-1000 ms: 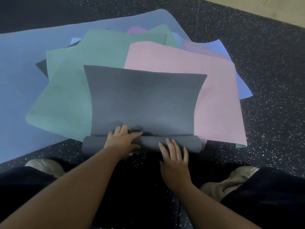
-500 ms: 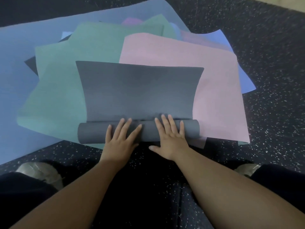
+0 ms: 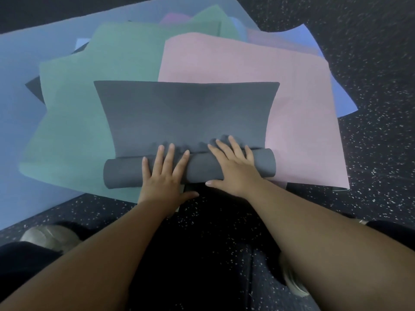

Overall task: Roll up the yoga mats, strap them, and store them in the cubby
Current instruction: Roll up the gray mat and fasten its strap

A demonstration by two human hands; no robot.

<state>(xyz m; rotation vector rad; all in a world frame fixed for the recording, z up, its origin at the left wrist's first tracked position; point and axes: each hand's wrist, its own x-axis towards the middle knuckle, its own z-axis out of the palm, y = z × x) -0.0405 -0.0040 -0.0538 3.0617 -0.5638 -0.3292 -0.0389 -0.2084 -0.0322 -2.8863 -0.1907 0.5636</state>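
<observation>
A dark grey yoga mat (image 3: 184, 113) lies on top of a pile of flat mats, its near end rolled into a tube (image 3: 125, 175). My left hand (image 3: 164, 176) presses flat on the middle of the roll, fingers straight and spread. My right hand (image 3: 233, 167) lies flat on the roll's right part, fingertips reaching onto the unrolled sheet. Under the grey mat lie a pink mat (image 3: 292, 108) on the right and a green mat (image 3: 89, 97) on the left.
A large pale blue mat (image 3: 20, 97) spreads to the left, a brighter blue mat (image 3: 336, 90) sticks out at the right, and a purple corner (image 3: 175, 17) shows at the back. Dark speckled floor (image 3: 377, 153) surrounds the pile. My knees and shoes (image 3: 49, 236) frame the near edge.
Both hands have pushed the roll away from me over the grey mat. The roll has grown thicker and the flat part shorter. My left hand went from curled on the roll to flat.
</observation>
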